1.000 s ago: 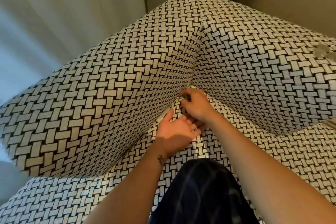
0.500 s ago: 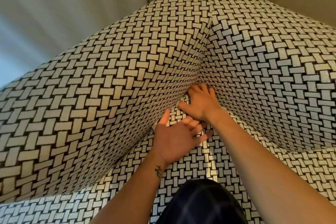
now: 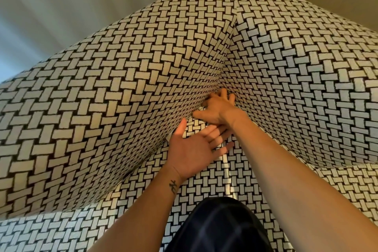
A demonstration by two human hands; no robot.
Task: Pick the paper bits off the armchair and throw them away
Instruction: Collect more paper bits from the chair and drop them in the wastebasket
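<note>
The fingertips [image 3: 223, 93] of the right hand [image 3: 219, 111] are splayed and pressed into the deep corner seam of the black-and-cream basket-weave upholstered armchair [image 3: 122, 88]. The thumb is held apart and pinches nothing that shows. No paper bits are visible, so any left must be hidden in that crease. Such scraps would be feather-light, limp and easily torn, so a gentle fingertip pinch suits them best. The left hand [image 3: 192, 149] waits palm up over the seat just beside, fingers straight, empty — likely a tray for them.
</note>
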